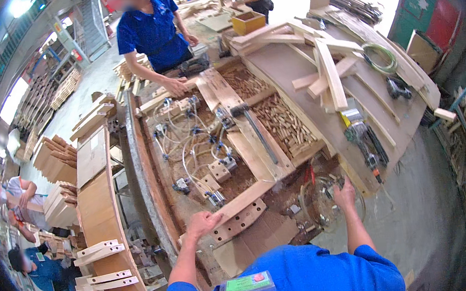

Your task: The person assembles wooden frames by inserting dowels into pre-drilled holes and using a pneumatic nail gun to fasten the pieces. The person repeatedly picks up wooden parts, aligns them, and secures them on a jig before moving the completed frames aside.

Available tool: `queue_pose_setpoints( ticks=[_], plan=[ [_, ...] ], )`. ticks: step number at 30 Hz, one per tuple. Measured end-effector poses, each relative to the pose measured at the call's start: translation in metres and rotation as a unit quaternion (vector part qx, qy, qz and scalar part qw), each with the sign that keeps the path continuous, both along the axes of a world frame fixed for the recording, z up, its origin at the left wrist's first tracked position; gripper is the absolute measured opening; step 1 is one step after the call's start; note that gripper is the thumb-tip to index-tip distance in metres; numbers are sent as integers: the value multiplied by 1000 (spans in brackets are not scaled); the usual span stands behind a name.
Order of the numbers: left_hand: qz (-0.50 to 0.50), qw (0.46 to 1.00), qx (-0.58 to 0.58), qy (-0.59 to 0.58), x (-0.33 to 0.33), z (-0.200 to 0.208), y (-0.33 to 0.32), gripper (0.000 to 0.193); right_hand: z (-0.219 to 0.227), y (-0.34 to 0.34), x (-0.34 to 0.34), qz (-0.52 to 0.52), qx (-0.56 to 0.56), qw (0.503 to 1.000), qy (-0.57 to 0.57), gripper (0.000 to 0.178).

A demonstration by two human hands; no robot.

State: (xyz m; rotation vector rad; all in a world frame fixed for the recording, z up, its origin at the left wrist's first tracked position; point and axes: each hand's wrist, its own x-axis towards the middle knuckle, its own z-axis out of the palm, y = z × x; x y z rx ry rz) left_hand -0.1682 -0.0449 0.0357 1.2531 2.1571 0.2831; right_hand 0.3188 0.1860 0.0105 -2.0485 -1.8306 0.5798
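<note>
Dowels (284,121), a wooden rail (246,201) and stacked timber (34,121) mark this woodworking workshop.

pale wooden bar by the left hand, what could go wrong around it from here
The straight pale wooden bar might shift and pinch the bare left hand placed near its left end. The thin, clear plastic hoses loop exposed just beyond it and could snag if something is dragged across them. A blue-shirted co-worker's bare hand reaches in at the far side, so a sudden move of the pieces there might catch it.
</note>
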Motion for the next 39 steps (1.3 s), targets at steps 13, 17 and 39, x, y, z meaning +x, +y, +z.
queue_pose_setpoints(
  ticks=[13,17,39],
  plan=[
    [112,974,122,-152,31,43,-6,55,44,-57,-71,189,26,968,160,54],
    [88,930,206,-291,83,68,62,45,47,-85,-140,380,-184,856,299,66],
    [-58,906,321,-268,71,112,221,55,150,215,-162,157,-57,639,751,35]
  ],
)
